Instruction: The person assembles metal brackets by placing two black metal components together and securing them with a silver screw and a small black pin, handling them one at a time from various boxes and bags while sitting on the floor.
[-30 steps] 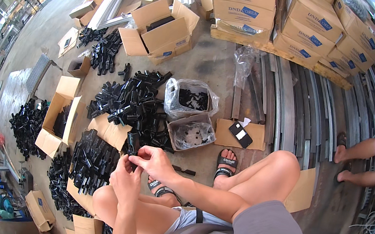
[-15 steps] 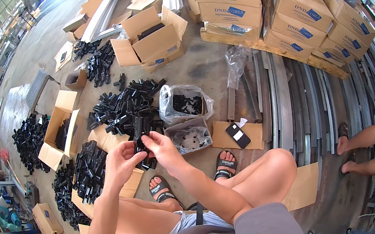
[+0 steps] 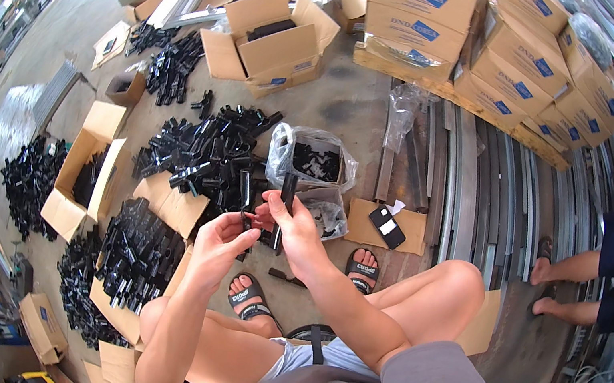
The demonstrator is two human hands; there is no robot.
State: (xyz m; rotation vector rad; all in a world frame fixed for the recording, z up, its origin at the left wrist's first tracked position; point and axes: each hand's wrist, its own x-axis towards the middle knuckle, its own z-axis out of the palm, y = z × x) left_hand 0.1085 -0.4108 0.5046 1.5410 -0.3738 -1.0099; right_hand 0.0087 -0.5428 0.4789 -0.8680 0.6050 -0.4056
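Observation:
My right hand (image 3: 292, 231) is closed around a long black tubular part (image 3: 287, 200), which stands nearly upright in the grip. Close beside it, my left hand (image 3: 221, 244) pinches something small and dark at the fingertips, too small to make out. Just beyond the hands lies a loose heap of black parts (image 3: 201, 145). A plastic-lined box (image 3: 280, 156) with small black pieces stands behind my right hand, and a second lined box (image 3: 332, 210) is partly hidden by that hand. To the left, black parts lie in rows (image 3: 141, 249) on cardboard.
Further left are an open carton (image 3: 65, 208) and another black heap (image 3: 33, 178). A large open carton (image 3: 277, 53) stands ahead. Stacked cartons (image 3: 416, 27) on a pallet and long metal profiles (image 3: 479, 180) fill the right. A phone (image 3: 386, 227) lies on cardboard; another person's legs (image 3: 577, 273) show at far right.
My hands have moved slightly apart. The black part, earlier between both hands, is now upright in my right hand alone. The view has shifted, and a black piece shows on the floor by my feet.

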